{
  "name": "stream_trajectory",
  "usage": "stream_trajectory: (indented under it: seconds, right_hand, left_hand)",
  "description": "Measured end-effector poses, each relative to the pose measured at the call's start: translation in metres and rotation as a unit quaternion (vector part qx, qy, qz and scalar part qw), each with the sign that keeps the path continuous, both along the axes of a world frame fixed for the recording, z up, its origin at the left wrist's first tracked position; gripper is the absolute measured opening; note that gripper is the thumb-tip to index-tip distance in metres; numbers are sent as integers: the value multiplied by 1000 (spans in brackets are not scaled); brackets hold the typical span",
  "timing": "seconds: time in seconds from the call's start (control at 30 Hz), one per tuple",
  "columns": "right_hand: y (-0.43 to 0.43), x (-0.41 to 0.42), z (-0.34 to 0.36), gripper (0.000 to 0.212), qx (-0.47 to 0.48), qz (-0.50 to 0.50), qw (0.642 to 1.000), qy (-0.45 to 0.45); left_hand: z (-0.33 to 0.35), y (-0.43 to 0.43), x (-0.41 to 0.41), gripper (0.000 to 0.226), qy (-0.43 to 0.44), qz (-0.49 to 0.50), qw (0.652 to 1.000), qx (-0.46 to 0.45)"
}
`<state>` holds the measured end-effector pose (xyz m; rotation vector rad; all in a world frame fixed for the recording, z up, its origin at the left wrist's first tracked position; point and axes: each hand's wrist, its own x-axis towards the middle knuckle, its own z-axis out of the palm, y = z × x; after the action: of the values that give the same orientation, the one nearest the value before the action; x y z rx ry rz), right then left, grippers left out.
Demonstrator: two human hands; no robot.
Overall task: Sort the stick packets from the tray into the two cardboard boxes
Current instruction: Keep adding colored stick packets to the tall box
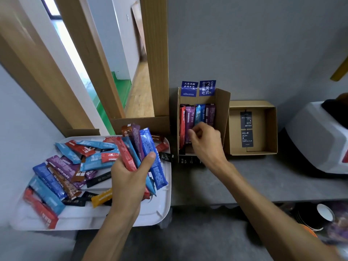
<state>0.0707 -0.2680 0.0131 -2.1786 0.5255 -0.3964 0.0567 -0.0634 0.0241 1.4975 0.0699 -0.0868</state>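
While blurred, fingers apparently on packets.

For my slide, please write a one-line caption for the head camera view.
Left hand holds a bundle of stick packets above the tray while right hand arranges packets in the tall box.

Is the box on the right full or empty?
Nearly empty: the right box shows bare cardboard floor, only two dark cards lying inside.

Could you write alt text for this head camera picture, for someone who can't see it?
Seen from above, a person's left hand grips a bunch of coloured stick packets over a white tray of loose packets, while the right hand reaches into a tall cardboard box holding upright packets. A shallow box sits beside it.
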Motion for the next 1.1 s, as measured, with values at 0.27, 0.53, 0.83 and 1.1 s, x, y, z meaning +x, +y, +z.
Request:
stream_trajectory:
  seconds: [0.27,0.53,0.83,1.1]
  right_hand:
    - [56,-75,0,14,147,193,970,17]
    - [5,-7,-18,18,92,-75,993,-22]
    - [-7,14,-34,40,38,-96,995,-4]
    - [-12,18,-17,44,64,-77,994,-32]
  left_hand:
    - [3,-12,-7,36,-20,-65,998,12]
    - [-3,-9,-3,31,40,-4,999,-32]
    - [-6,-3,2,60,33,1,999,1]
    - [-3,2,4,63,29,-5,1000,6]
